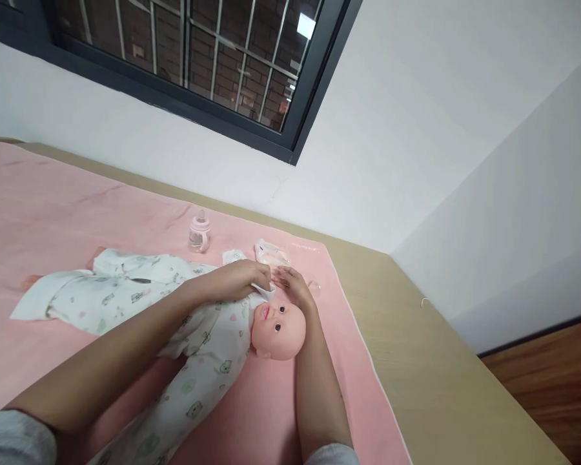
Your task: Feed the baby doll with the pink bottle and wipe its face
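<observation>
A baby doll (279, 330) lies on its back on a pink mat (329, 361), its bald head toward the right. White baby clothes (223, 329) with small bear prints cover its body, and one long printed part spreads toward me. My left hand (242, 281) reaches across the doll's chest. Its fingers are closed on the white edge of the clothes near the doll's neck. Curving around the far side of the doll's head, my right hand (294, 284) has its fingers stretched toward the left hand. Whether its fingertips touch the cloth is hard to make out.
Beyond the doll, a pink-topped baby bottle (199, 234) stands upright. A clear plastic packet (271, 252) lies behind my hands, with a small transparent item (314, 285) to the right. A wooden surface (392, 310) borders the mat, against a white wall with a barred window (198, 58).
</observation>
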`<action>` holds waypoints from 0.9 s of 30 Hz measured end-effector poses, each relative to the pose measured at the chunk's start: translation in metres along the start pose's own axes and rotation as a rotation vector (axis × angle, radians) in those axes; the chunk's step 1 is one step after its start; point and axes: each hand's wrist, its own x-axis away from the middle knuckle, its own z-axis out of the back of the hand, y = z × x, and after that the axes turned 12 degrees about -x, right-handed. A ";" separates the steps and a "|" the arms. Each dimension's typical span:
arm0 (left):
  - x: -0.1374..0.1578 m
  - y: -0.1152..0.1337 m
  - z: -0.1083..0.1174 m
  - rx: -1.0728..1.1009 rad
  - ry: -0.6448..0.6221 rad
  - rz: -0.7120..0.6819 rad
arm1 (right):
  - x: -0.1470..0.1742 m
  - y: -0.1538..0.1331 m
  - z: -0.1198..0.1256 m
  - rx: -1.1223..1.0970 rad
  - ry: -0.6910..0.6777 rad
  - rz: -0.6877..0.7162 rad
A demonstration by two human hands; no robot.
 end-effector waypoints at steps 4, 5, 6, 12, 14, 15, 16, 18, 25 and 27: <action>-0.002 -0.001 -0.006 -0.062 -0.024 0.001 | -0.003 0.012 0.007 -0.065 0.018 0.019; -0.002 -0.001 -0.007 -0.070 -0.024 -0.001 | -0.003 0.012 0.008 -0.076 0.025 0.023; -0.002 -0.002 -0.008 -0.072 -0.022 -0.004 | -0.003 0.011 0.008 -0.085 0.032 0.025; 0.003 -0.009 -0.004 -0.002 0.016 -0.052 | -0.006 0.013 0.012 -0.114 0.034 0.035; 0.005 -0.008 -0.003 -0.013 0.015 -0.057 | -0.008 0.015 0.014 -0.118 0.032 0.042; 0.005 -0.008 -0.002 -0.022 0.003 -0.051 | -0.009 0.015 0.014 -0.119 0.031 0.043; 0.005 -0.007 -0.002 -0.029 -0.016 -0.042 | -0.009 0.016 0.015 -0.120 0.030 0.045; 0.004 -0.005 -0.003 -0.035 -0.056 -0.022 | -0.008 0.015 0.015 -0.120 0.026 0.052; 0.007 0.002 -0.001 -0.137 -0.072 -0.083 | -0.006 0.015 0.015 -0.103 0.028 0.065; 0.008 0.006 0.000 -0.198 -0.065 -0.115 | -0.006 0.015 0.015 -0.104 0.030 0.067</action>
